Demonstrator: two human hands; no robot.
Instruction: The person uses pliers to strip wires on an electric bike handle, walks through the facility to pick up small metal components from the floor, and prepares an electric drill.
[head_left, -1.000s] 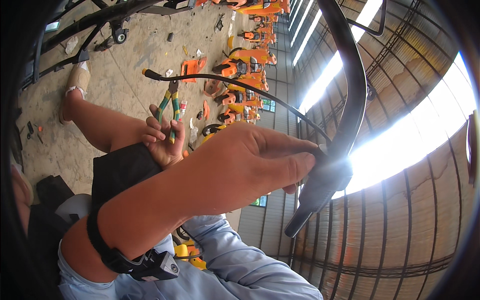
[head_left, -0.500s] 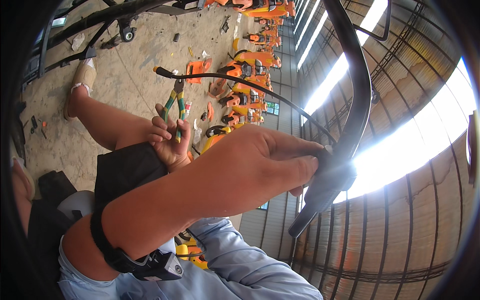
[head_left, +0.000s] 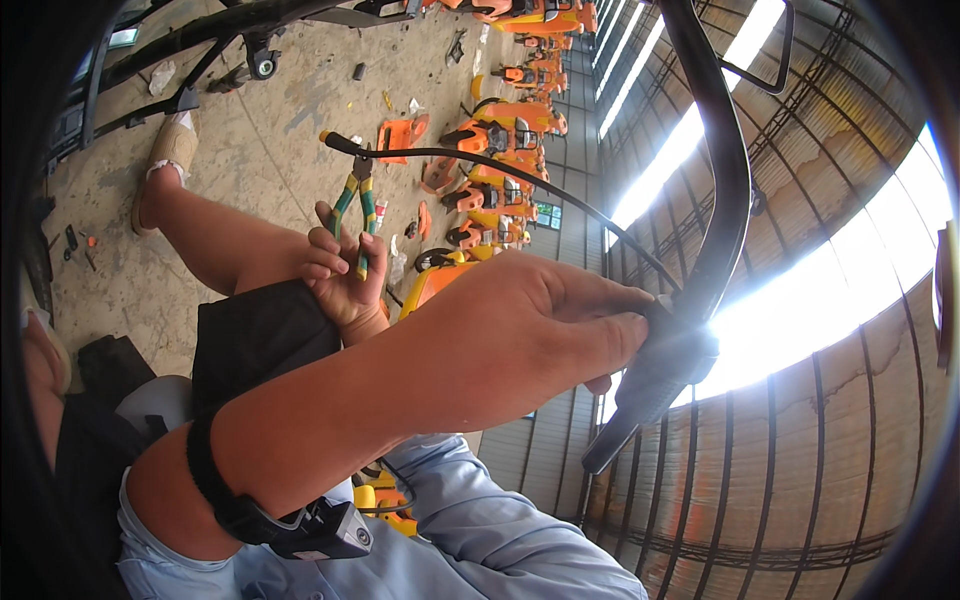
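My left hand [head_left: 545, 335] pinches a dark fitting on the black handlebar [head_left: 722, 190], at the point where a thin black cable [head_left: 560, 195] comes off it. Leftward the cable arcs to a free end with an orange-yellow tip [head_left: 326, 137]. In my right hand [head_left: 345, 285] is a pair of pliers [head_left: 363, 185] with green and yellow handles, spread apart between thumb and fingers. The pliers' jaws meet the cable a little short of its tip; whether they bite it I cannot tell. My left forearm partly hides my right arm.
The scene lies sideways, floor left and roof right. Orange scooters [head_left: 500, 130] stand in a row farther off. Orange body panels [head_left: 402, 137] and small scraps lie on the concrete floor [head_left: 290, 90]. A black metal frame [head_left: 200, 35] crosses the upper left. My left forearm carries a strapped-on camera [head_left: 335, 530].
The view has shifted slightly. The pliers' jaws sit slightly higher against the cable. My left hand keeps its place on the handlebar fitting.
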